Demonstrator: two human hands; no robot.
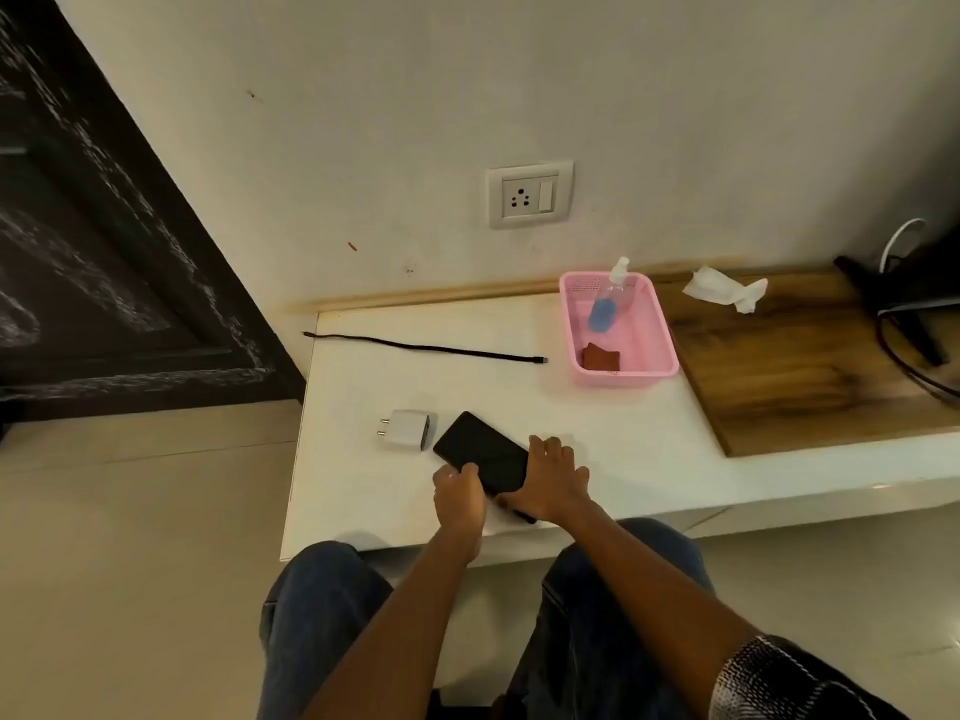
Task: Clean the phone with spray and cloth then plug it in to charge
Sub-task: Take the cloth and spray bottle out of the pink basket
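Note:
A black phone (480, 452) lies slanted on the white table (623, 433) near its front edge. My left hand (460, 496) grips the phone's near-left edge. My right hand (553, 478) rests on its near-right end with fingers spread. A white charger adapter (408, 430) sits just left of the phone. A black cable (421, 347) lies stretched out farther back. The pink basket (660, 330) at the back right holds a clear spray bottle (610, 296) with blue liquid and a folded brown cloth (601, 357). A wall socket (529, 193) is above the table.
A wooden board (789, 366) covers the table's right side, with a crumpled white tissue (724, 290) on it. A dark monitor stand with cables (904, 309) is at the far right. A dark door (104, 252) fills the left. My knees are under the table's front edge.

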